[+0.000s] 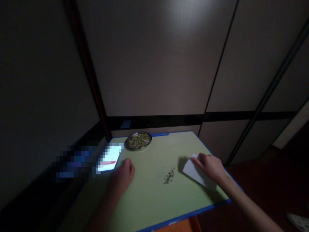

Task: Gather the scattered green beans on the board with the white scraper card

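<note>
My right hand [210,165] grips a white sheet of paper [198,174] by its upper edge, thumb on the near face, and holds it tilted over the right side of the table. Just left of the paper's lower edge lies a small heap of dark seeds or grains [169,176], loose on the tabletop. On the left, my left hand [125,172] rests on the table with fingers curled in and nothing visible in them. Beyond it, near the back edge, stands a round metal dish [127,145] holding a layer of greenish grains [139,140].
The pale green table [149,199] has a blue rim. A lit screen [111,158] lies at its left side, partly pixelated. Tall cabinet panels [154,64] rise right behind the table. Something orange [180,225] shows under the front edge.
</note>
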{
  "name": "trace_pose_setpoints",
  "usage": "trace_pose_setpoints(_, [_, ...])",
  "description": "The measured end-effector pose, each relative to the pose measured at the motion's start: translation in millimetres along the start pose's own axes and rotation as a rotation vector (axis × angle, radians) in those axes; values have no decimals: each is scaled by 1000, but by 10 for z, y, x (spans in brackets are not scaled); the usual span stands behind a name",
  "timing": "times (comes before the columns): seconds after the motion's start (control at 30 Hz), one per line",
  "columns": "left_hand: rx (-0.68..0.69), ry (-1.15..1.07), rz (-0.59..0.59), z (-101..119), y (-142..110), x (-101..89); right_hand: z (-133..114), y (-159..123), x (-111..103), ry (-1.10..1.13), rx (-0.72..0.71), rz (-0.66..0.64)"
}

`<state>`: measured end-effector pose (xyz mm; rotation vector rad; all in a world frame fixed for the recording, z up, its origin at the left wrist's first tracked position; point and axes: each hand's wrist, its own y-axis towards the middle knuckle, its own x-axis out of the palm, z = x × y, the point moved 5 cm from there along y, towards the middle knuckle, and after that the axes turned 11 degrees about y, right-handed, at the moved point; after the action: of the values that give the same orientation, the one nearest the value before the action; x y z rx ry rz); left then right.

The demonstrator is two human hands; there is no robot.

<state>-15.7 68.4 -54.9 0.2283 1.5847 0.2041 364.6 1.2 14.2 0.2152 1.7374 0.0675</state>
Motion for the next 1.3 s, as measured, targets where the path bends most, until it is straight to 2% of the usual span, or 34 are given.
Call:
trace_pose_setpoints(0.13, [27,12,-46,0,-6,21,5,67,131,-5,48,-21])
trace_pose_setpoints(0.33, [69,-12,-10,-9,7,71,-83,145,277,11,32,-14])
trace_pose_setpoints(0.47, [36,4,-30,6,-36,2,-42,165,336,48,-2,-9])
trace_pose_setpoints(0.67, [59,13,-47,52,-84,-78,78,255,490,102,37,-14])
trace_pose_setpoints(0.87, [75,-3,-35,23,-51,-15,-58,293,403,40,35,0])
trace_pose_setpoints(1.07, [50,-14,-79,8,-30,4,-211,375,365,14,30,-8])
trace_pose_setpoints(1.3, [47,19,-28,2,-11,47,-377,345,368,38,-7,-37])
